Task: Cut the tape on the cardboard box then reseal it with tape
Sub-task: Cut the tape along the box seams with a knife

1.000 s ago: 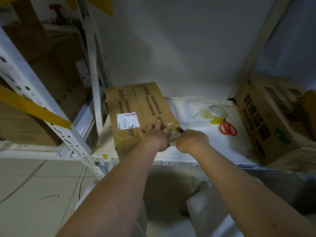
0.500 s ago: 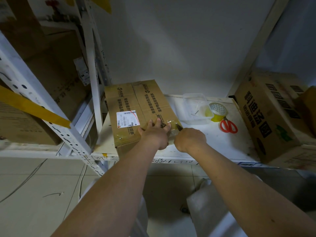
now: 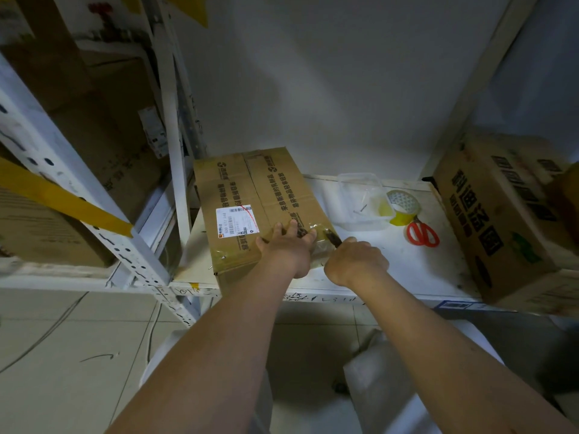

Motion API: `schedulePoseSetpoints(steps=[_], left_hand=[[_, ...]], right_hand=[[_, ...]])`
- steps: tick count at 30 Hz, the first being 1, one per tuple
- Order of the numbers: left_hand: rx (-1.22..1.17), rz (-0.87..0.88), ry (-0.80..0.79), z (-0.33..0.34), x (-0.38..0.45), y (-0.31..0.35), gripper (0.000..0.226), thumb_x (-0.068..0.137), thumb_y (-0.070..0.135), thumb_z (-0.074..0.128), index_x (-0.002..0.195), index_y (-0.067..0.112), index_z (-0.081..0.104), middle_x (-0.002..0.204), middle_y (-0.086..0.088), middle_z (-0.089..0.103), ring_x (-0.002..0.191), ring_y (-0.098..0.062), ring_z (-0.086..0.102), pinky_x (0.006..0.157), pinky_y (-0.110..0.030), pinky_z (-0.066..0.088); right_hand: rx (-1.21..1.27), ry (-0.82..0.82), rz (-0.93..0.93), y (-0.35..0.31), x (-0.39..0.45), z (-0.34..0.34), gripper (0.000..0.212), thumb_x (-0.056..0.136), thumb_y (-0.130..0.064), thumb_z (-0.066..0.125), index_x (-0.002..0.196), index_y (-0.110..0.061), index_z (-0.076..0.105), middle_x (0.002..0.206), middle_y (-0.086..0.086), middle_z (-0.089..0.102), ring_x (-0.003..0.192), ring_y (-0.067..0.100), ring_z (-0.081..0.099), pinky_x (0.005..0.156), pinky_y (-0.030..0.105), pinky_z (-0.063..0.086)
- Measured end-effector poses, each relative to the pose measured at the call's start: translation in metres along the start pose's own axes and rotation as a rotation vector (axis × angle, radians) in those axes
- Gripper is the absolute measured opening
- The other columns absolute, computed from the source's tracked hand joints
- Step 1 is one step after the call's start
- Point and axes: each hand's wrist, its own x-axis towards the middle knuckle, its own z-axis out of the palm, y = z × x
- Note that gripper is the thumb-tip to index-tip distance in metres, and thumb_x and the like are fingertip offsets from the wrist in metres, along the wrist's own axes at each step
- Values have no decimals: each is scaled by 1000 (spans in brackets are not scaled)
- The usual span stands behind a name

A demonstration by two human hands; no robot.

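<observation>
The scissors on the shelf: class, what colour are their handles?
Red-orange handles on the scissors, shown in the head view, the only one.

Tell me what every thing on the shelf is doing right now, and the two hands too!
Cardboard box: flaps shut, lying flat, tape on its near end.
Left hand: pressed flat on the box.
Right hand: fist closed on a dark tool at the box's near right corner.
Tape roll: lying idle.
Red scissors: closed, untouched.
Clear plastic tub: open, no lid on.
</observation>
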Motion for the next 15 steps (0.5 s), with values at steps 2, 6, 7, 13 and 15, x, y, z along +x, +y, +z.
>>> schedulePoseSetpoints(steps=[2, 6, 7, 13, 15], left_hand=[[1, -1, -1, -1, -1, 0, 84, 93, 19, 56, 148, 46, -1, 160, 4, -18, 147, -30, -14, 112, -67, 6], [3, -5, -12, -2, -1, 0, 85, 93, 21, 57, 148, 46, -2, 160, 4, -18, 147, -30, -15, 112, -67, 6], [6, -5, -14, -1, 0, 0, 85, 93, 21, 57, 148, 46, -2, 160, 4, -18, 147, -30, -14, 112, -67, 6], [13, -8, -22, -1, 2, 0, 85, 92, 24, 58, 148, 48, -1, 160, 4, -18, 147, -30, -14, 112, -67, 8], [19, -9, -20, -1, 2, 0, 85, 92, 24, 58, 148, 48, -1, 160, 4, -17, 147, -30, -13, 112, -67, 9]], right_hand=[[-20, -23, 1, -2, 0, -4, 52, 82, -25, 54, 130, -11, 40, 128, 12, 49, 118, 29, 48, 80, 33, 40], [-23, -108, -20, -8, 4, -11, 53, 79, -25, 56, 129, -10, 44, 120, 9, 55, 110, 28, 54, 78, 34, 43], [-38, -131, -43, -8, 5, -12, 51, 80, -26, 54, 127, -10, 46, 115, 7, 56, 107, 27, 55, 79, 34, 44], [-186, -202, -172, -15, 11, -21, 41, 86, -27, 49, 124, -12, 53, 95, 4, 51, 100, 25, 57, 91, 37, 50], [-192, -172, -182, -15, 12, -20, 40, 87, -25, 48, 125, -13, 54, 99, 5, 52, 104, 25, 57, 91, 37, 49]])
